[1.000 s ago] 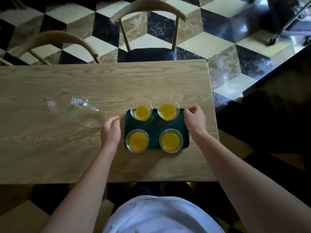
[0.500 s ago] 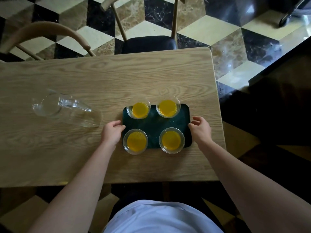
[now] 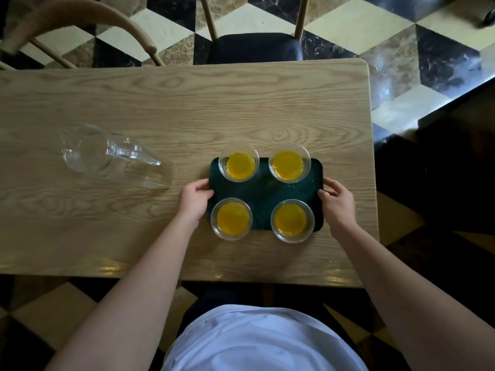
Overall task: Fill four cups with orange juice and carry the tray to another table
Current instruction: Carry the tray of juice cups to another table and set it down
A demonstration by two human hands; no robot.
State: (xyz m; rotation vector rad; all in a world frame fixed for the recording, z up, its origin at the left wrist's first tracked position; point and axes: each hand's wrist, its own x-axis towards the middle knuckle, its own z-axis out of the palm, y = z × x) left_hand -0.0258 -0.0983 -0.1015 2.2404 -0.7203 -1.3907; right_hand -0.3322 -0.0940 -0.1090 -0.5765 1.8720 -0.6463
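A dark green tray [image 3: 263, 194] lies on the wooden table [image 3: 187, 108] near its right end. On it stand several clear cups with orange juice: far left [image 3: 239, 165], far right [image 3: 288, 166], near left [image 3: 232, 219], near right [image 3: 291, 220]. My left hand [image 3: 194, 200] grips the tray's left edge, thumb on the rim. My right hand [image 3: 337, 200] grips the right edge the same way. The tray appears to rest on the table.
An empty glass pitcher [image 3: 115, 156] stands on the table to the left of the tray. Two wooden chairs stand at the far side, one at the left [image 3: 88, 17] and one with a dark seat [image 3: 254, 48]. The table's right edge is close to my right hand.
Both hands moved in from beside the tray and closed on its left and right edges. The camera has leaned in over the table.
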